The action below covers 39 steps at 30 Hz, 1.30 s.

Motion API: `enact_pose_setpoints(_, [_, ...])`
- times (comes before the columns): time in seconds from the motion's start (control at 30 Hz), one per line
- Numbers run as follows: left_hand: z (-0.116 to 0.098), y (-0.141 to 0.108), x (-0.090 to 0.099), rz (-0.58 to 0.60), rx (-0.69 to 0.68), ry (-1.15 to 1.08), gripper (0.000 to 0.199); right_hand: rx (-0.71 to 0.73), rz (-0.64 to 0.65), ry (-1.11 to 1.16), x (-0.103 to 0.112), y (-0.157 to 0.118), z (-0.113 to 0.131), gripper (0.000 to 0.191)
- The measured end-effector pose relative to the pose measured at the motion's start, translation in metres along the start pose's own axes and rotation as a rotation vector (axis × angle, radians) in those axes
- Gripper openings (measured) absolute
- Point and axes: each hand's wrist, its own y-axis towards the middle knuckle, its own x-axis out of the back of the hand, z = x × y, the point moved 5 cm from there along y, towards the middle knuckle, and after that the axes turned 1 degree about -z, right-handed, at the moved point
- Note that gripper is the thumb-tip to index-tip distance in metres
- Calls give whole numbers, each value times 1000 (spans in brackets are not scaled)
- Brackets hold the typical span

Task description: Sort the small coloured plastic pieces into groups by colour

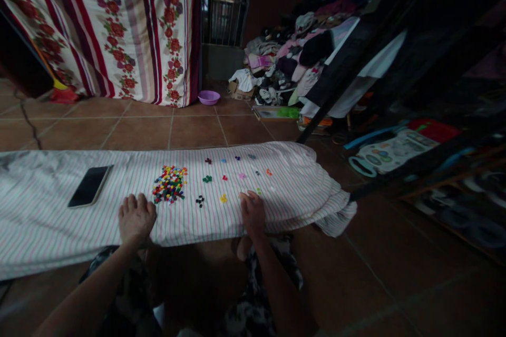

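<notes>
My left hand (136, 218) rests palm down on the striped cloth (174, 229), fingers a little bent and apart, with nothing visible in it. Just beyond it lies a mixed heap of small coloured beads (169, 184). My right hand (253, 211) is over the cloth farther right, its fingers drawn together; whatever they hold, if anything, is too small to make out. Close to its fingertips are light green beads (259, 190). Small one-colour groups lie between and beyond the hands, among them yellow beads (223, 198), black beads (200, 200), dark green beads (207, 179) and pink beads (242, 176).
A phone (90, 186) lies on the cloth at the left. Beyond are a floral curtain (138, 31), a purple basin (208, 97) and a large pile of clothes (296, 52). A dark slanting post (336, 97) stands at the right, near a toy panel (399, 150).
</notes>
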Motion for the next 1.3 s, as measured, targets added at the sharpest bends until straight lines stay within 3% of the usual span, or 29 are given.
enact_pose_setpoints(0.13, [1,0,-5,-30,1,-9,52,-37,-91,57,3,1,-3,29])
enact_pose_setpoints(0.27, [3,0,-9,-55,23,-15,52,20,-101,104,7,4,5,26])
enact_pose_setpoints(0.47, [4,1,-14,-44,41,-21,51,216,36,153,1,15,57,26])
enact_pose_setpoints(0.67, [4,2,-17,-68,43,-20,51,329,292,280,-34,25,145,29])
enact_pose_setpoints(0.83, [3,2,-13,-99,33,-31,52,342,503,253,-70,33,196,29])
enact_pose_setpoints(1.03, [3,2,-15,-99,44,-72,51,364,697,124,-102,34,223,31])
enact_pose_setpoints(1.3, [4,2,-19,-132,29,-33,51,343,756,5,-124,43,233,36])
